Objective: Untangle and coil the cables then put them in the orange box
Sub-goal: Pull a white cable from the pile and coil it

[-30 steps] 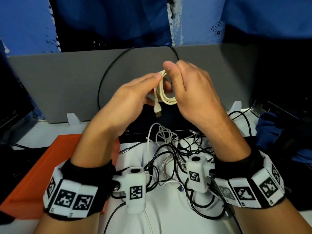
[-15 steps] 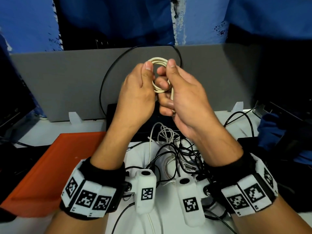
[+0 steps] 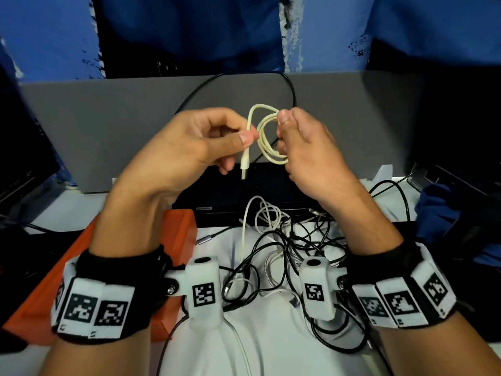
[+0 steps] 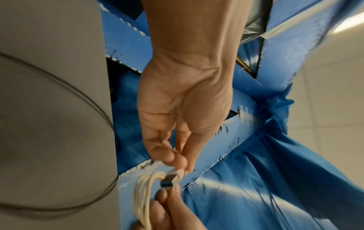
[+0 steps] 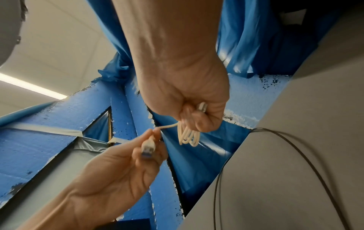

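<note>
The right hand (image 3: 306, 153) grips the cream cable (image 3: 267, 142) in loops; the left hand (image 3: 195, 142) pinches its plug end, both raised above the bench (image 3: 271, 348). Wrap that tail snugly round the loops, then lower it into the orange box (image 3: 179, 232) at left.

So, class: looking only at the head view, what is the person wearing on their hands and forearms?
Both hands are bare: left hand, right hand. Each wrist carries a black fabric band ringed with white blocks printed with black square code markers. A white, rounded camera pod with its own marker juts from each band's inner side. No sleeves or gloves show.
</note>
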Available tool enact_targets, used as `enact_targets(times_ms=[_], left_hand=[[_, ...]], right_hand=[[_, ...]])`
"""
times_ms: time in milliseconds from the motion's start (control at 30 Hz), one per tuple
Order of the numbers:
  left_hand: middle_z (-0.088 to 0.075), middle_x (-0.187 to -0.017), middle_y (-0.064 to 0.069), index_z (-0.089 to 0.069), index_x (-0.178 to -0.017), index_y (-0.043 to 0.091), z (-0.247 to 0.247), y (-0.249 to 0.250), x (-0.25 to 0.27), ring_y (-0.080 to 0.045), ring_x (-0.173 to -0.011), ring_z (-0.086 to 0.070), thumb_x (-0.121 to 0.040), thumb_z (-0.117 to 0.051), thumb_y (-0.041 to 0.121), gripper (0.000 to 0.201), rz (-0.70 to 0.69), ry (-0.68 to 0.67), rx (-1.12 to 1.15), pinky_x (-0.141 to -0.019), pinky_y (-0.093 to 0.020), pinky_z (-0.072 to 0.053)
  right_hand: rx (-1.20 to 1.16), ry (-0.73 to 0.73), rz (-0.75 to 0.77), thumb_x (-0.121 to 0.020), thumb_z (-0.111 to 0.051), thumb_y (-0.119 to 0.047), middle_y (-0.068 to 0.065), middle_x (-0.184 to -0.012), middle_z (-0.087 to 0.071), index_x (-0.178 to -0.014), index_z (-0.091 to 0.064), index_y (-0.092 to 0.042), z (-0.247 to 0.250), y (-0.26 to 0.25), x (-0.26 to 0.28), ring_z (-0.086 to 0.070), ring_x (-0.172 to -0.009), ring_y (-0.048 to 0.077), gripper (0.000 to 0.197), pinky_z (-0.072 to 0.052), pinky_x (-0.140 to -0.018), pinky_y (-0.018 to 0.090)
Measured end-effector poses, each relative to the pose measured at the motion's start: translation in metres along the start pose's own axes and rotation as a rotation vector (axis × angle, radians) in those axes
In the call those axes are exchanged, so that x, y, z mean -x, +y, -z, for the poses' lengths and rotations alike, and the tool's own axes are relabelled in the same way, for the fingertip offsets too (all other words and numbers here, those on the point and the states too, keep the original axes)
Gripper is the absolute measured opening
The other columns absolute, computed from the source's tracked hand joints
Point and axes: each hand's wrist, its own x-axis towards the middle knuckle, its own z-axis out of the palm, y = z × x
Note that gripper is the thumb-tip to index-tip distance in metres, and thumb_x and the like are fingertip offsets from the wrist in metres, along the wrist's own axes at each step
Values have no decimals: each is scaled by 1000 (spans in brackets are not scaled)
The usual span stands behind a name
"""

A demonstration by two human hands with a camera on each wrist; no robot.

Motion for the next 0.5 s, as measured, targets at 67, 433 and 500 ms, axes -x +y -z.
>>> enact_targets(times_ms=[67,433,500], left_hand=[[-68,-70,-5,-67,-99,4,-6,0,-2,-14,-63,-65,-85,-68,18,19,-35,37,154,-64,-22,-56],[-72,-86,-13,-68,-94,11,-28,-1,-11,-23,-74,-75,-93,-71,6,6,-360,343,-17,-66,-36,-61],[-72,-84,-10,-69,-91,14,-31,-4,-12,-22,-72,-72,-91,-73,12,5,-389,362,-119,-64,-35,-56]], right_hand=[[36,-17,18,-112,-34,-37,-8,-72,-51,-87,-51,-16,-3,-2,2,-42,-53,0,36,-37,-52,20],[-97,49,32,-111,-37,-36,-10,-66,-48,-97,-56,-9,3,-13,6,-42,-54,4,36,-37,-52,30],[-149,27,21,-111,-37,-34,-10,-64,-46,-97,-55,-9,2,-12,5,-38,-50,2,34,-33,-51,27]])
